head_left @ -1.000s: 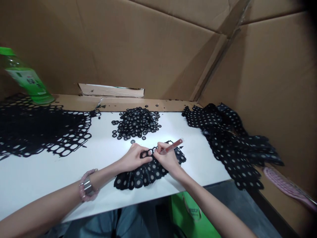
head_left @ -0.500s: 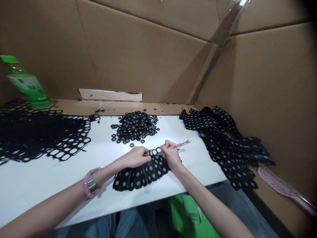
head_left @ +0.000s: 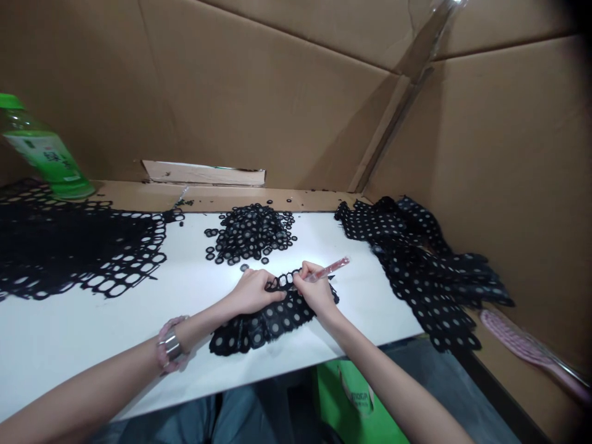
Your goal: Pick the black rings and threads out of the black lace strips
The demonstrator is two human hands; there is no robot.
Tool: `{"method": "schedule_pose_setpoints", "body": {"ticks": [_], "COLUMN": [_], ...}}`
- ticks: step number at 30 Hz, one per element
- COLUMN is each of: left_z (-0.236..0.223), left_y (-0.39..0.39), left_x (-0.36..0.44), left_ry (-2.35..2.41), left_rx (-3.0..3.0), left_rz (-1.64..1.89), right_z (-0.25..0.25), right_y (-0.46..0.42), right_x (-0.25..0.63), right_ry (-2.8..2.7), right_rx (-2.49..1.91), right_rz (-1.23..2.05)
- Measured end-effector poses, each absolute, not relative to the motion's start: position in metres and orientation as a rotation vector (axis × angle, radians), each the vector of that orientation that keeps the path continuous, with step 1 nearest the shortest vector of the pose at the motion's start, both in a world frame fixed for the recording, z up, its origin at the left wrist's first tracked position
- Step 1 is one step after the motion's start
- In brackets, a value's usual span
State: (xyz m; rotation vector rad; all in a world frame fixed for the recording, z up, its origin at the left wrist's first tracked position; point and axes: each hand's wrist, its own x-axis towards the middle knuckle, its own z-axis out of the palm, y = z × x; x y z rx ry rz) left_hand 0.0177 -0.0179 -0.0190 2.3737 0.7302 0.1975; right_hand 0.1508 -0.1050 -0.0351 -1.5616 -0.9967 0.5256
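A black sheet with rows of pale round discs [head_left: 272, 324] lies on the white table under both hands. Its far edge has several holes where no disc sits. My left hand [head_left: 252, 293] is closed on that edge, thumb over the sheet and fingertips partly hidden. Held like a pen in my right hand [head_left: 318, 295] is a slim pen-like tool [head_left: 335, 267] with a clear, reddish handle. Its tip, hidden by my fingers, is at the far edge close to my left thumb. Beyond the hands is a heap of loose black-rimmed discs [head_left: 252, 231].
Left lies a pile of black netting with open holes [head_left: 132, 262], a green bottle [head_left: 50, 157] behind it. More dotted black sheets [head_left: 416, 271] overhang the table's right edge. A pink hairbrush [head_left: 513, 342] lies lower right. Cardboard walls [head_left: 277, 98] enclose the table; a green bag [head_left: 337, 394] is below.
My right hand and the tool have shifted slightly left, toward my left hand. The sheet's holed far edge now stands up a little more. The camera view has moved slightly.
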Motion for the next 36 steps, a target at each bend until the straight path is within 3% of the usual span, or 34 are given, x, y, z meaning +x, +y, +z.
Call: {"method": "schedule_pose_setpoints", "body": {"ticks": [15, 21, 25, 31, 36], "left_z": [-0.029, -0.018, -0.005, -0.003, -0.014], "left_y": [-0.018, -0.018, -0.014, -0.008, -0.007], "left_x": [0.014, 0.014, 0.021, 0.036, 0.039], "left_ry": [0.568, 0.618, 0.661, 0.706, 0.751], "left_rx": [2.159, 2.171, 2.337, 2.334, 2.355], "left_rz": [0.309, 0.29, 0.129, -0.035, 0.137], "right_z": [-0.035, -0.032, -0.029, -0.031, -0.037], "right_y": [-0.105, -0.103, -0.101, -0.1, -0.101], "right_x": [0.144, 0.156, 0.156, 0.154, 0.161], "right_ry": [-1.27, -0.658, -0.521, -0.532, -0.714], "right_rx": [-1.617, -1.191, -0.972, -0.985, -1.311], "right_rz": [0.361, 0.807, 0.918, 0.831, 0.623]}}
